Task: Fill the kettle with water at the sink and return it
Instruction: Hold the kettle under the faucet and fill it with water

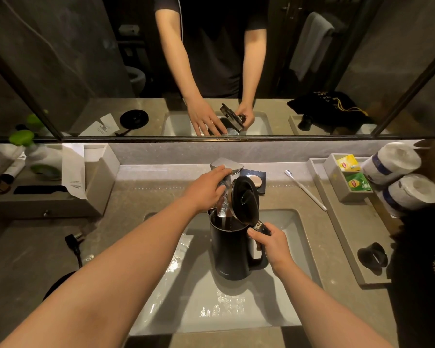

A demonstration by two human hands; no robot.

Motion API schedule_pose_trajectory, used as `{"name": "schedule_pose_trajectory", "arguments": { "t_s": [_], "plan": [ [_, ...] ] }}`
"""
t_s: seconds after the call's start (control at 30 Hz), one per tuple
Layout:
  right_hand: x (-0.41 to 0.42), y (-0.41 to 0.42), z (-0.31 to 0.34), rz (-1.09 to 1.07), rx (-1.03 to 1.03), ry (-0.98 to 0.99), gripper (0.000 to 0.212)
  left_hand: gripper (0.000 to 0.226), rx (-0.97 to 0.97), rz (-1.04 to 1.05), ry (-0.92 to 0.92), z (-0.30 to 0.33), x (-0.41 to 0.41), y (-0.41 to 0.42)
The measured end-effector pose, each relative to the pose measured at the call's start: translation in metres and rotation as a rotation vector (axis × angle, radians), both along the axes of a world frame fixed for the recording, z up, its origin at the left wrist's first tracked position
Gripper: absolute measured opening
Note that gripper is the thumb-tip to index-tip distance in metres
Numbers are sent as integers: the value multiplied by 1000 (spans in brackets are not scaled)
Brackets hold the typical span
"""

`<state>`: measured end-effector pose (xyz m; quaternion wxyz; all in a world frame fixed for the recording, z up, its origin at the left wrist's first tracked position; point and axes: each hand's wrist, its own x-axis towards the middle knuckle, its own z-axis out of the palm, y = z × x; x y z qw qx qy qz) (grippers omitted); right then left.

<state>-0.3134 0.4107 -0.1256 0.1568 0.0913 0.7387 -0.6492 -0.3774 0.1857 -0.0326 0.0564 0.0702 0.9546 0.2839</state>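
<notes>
Over the white sink [294, 285], the black kettle [232, 249] stands upright with its lid [245, 199] tipped open. At four o'clock of it the right hand [271, 243] grips the handle. At eleven o'clock the left hand [207, 188] rests loose-fingered on the faucet [227, 165], and water runs into the kettle.

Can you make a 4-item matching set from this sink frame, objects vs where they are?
Column A:
1. black electric kettle
2. white toothbrush
3. round beige soap
4. green tea packet

Column B:
a. in the grey organiser tray, right of the sink
b. over the white basin, lid open, held by the right hand
c. on a dark dish behind the kettle
d. lying loose on the counter, right of the tap

Pairs: 1-b, 2-d, 3-c, 4-a
</notes>
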Motion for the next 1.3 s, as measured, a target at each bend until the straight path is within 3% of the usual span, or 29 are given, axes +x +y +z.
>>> {"name": "schedule_pose_trajectory", "arguments": {
  "t_s": [0.3,1.3],
  "plan": [
    [-1,0,0,-8,-6,-18,23,54,-17,9,15,3,1,0],
    [0,0,4,-7,-18,-2,15,52,-18,1,15,-2,-2,0]
  ]
}}
